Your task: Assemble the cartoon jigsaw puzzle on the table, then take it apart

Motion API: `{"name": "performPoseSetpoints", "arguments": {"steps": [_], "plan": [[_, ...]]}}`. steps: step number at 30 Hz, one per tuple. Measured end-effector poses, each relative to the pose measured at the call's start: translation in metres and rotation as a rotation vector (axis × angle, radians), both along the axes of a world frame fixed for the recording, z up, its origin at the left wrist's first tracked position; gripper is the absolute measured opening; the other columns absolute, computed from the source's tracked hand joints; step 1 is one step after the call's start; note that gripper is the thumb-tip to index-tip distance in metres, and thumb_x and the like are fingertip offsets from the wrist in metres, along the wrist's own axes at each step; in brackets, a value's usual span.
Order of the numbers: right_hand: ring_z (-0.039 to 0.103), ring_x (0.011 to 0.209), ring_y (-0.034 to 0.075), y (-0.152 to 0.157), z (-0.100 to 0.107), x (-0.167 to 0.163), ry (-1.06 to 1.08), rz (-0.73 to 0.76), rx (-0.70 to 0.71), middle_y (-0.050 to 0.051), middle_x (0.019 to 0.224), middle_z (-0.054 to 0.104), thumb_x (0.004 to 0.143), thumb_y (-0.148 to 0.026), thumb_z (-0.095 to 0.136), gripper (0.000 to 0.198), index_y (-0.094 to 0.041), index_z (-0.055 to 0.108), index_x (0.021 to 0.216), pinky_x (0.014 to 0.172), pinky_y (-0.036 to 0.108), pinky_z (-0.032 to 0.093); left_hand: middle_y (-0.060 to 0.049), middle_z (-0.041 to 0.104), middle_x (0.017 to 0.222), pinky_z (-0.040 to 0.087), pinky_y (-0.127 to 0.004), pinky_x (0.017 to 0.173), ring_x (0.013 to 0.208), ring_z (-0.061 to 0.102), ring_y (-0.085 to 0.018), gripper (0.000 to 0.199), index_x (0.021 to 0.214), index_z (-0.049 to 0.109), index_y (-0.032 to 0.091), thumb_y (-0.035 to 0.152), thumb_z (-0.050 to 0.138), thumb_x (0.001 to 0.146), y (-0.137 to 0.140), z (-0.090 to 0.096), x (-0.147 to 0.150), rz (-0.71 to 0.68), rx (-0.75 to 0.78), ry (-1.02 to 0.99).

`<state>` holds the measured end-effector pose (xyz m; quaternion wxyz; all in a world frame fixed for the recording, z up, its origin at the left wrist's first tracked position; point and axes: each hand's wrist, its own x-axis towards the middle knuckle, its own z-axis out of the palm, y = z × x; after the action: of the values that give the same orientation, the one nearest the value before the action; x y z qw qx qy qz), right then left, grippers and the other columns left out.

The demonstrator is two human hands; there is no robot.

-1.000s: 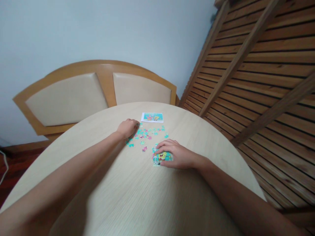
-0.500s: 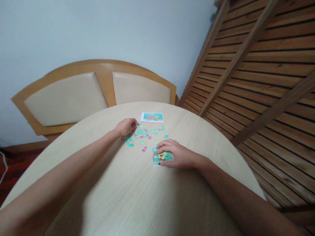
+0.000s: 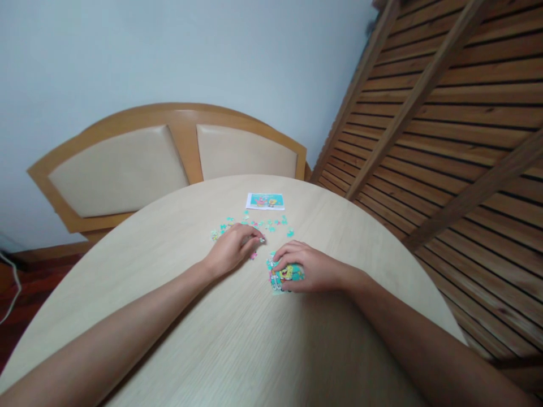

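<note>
My left hand [image 3: 237, 246] is closed in a pinch on a small jigsaw piece [image 3: 262, 241], above the table and just left of the joined part of the puzzle. Under my right hand [image 3: 311, 268] lies that joined jigsaw section [image 3: 285, 275], turquoise with a yellow cartoon figure. My right fingers curve over its top and the thumb lies along its lower side, holding it against the table. Several loose turquoise and pink jigsaw pieces [image 3: 271, 224] are scattered behind my hands; my left hand hides some of them. One pink piece [image 3: 253, 256] lies near my left fingertips.
A picture sheet [image 3: 265, 201] with cartoon figures lies toward the far side of the round wooden table [image 3: 220, 339]. Beyond the table stands a padded wooden seat back [image 3: 193, 150] against the wall. A slatted wooden panel [image 3: 458, 130] rises on the right.
From the loose pieces, my left hand has moved right and nearer, toward the joined section, with a jigsaw piece between its fingers. My right hand stays on the section. The view has shifted slightly.
</note>
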<state>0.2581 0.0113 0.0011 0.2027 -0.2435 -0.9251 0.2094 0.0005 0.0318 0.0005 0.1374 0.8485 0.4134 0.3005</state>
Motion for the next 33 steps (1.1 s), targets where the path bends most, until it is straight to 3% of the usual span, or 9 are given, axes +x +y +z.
{"name": "performPoseSetpoints", "arguments": {"steps": [6,12,21,33], "plan": [[0.067,0.097,0.020,-0.003,0.005,-0.005,0.046,0.000,-0.008,0.006,0.101,0.074,0.083,-0.031,0.075,0.016,-0.022,0.075,0.096,0.097,0.038,0.047,-0.005,0.074,0.101,0.047,-0.040,0.093,0.099,0.063,-0.022,0.018,0.105,0.071,0.022,0.027,0.055,0.098,-0.011,-0.008,0.007,-0.047,-0.020,-0.087],[0.068,0.090,0.019,-0.002,0.001,-0.008,0.085,-0.029,-0.014,0.004,0.094,0.075,0.087,-0.024,0.071,0.004,-0.021,0.074,0.089,0.089,0.035,0.050,-0.003,0.073,0.092,0.047,-0.037,0.090,0.095,0.063,-0.021,0.010,0.092,0.071,0.022,0.027,0.063,0.095,-0.013,-0.010,0.009,-0.042,-0.065,-0.123],[0.067,0.089,0.018,-0.007,0.006,-0.010,0.070,-0.013,-0.059,0.004,0.092,0.074,0.088,-0.027,0.071,0.006,-0.021,0.074,0.089,0.088,0.033,0.050,-0.003,0.073,0.090,0.044,-0.036,0.091,0.092,0.062,-0.020,0.015,0.095,0.073,0.023,0.029,0.060,0.098,-0.017,-0.004,0.011,-0.179,-0.072,-0.115],[0.066,0.093,0.019,-0.012,0.006,-0.015,0.057,0.019,-0.029,0.004,0.095,0.073,0.090,-0.027,0.069,0.006,-0.021,0.072,0.090,0.089,0.034,0.049,-0.003,0.076,0.090,0.044,-0.036,0.089,0.093,0.064,-0.021,0.018,0.095,0.075,0.024,0.031,0.059,0.099,-0.019,-0.002,0.013,-0.228,-0.061,-0.044]]}}
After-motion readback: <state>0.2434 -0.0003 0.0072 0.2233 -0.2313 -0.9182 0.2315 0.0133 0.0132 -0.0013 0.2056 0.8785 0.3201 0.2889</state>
